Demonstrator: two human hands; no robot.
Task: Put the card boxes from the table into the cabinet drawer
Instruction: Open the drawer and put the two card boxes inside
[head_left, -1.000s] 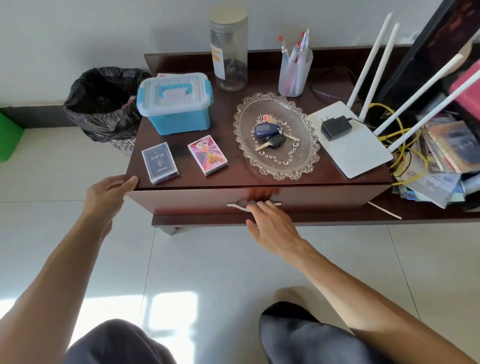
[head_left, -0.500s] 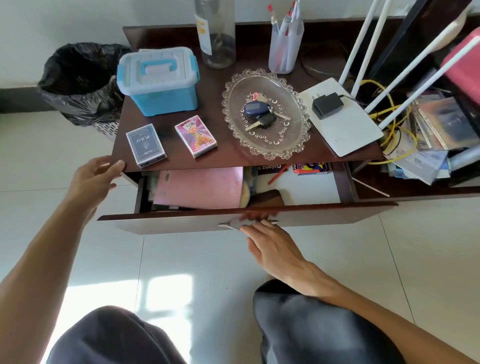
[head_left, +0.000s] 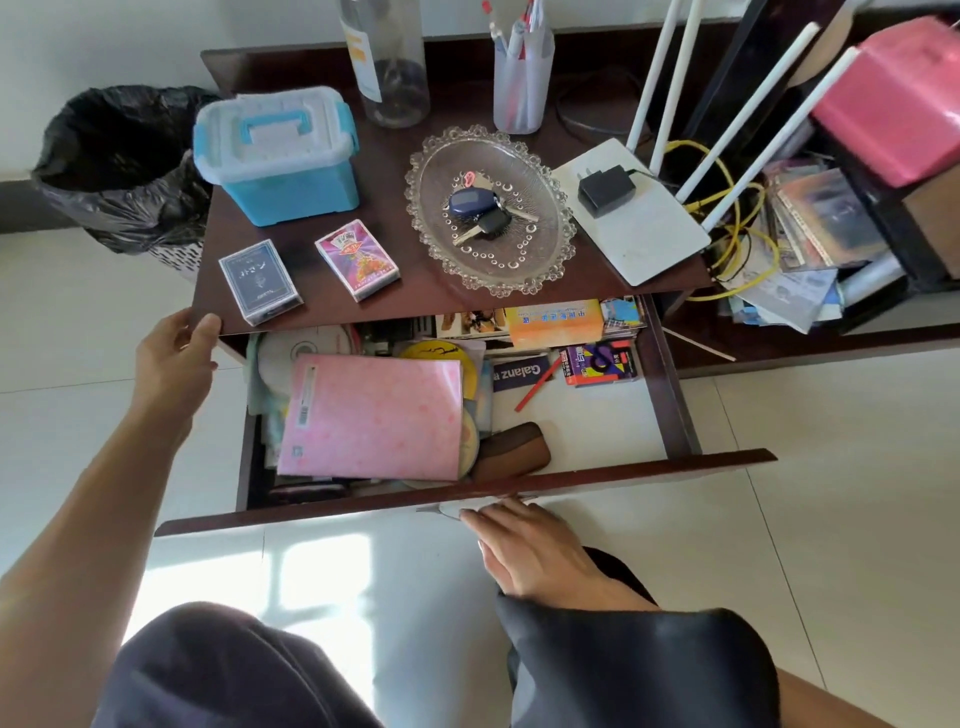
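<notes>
Two card boxes lie on the dark wooden table top: a dark blue card box (head_left: 260, 280) near the front left corner and a pink and purple card box (head_left: 357, 258) just right of it. The drawer (head_left: 467, 491) under the top stands pulled far out, filled with a pink folder (head_left: 371, 415), discs and small packets. My left hand (head_left: 174, 358) grips the table's front left corner. My right hand (head_left: 524, 551) holds the metal handle (head_left: 447, 512) on the drawer front.
On the table stand a blue lidded container (head_left: 280, 156), a glass dish with keys (head_left: 491, 208), a jar (head_left: 387, 62), a pen cup (head_left: 522, 78) and a white router (head_left: 631, 228). A black-lined bin (head_left: 119, 166) stands left of the table. Cables and papers pile up at right.
The drawer was shut a second ago; my right hand has drawn it out towards me by the handle. My left hand stayed on the table corner.
</notes>
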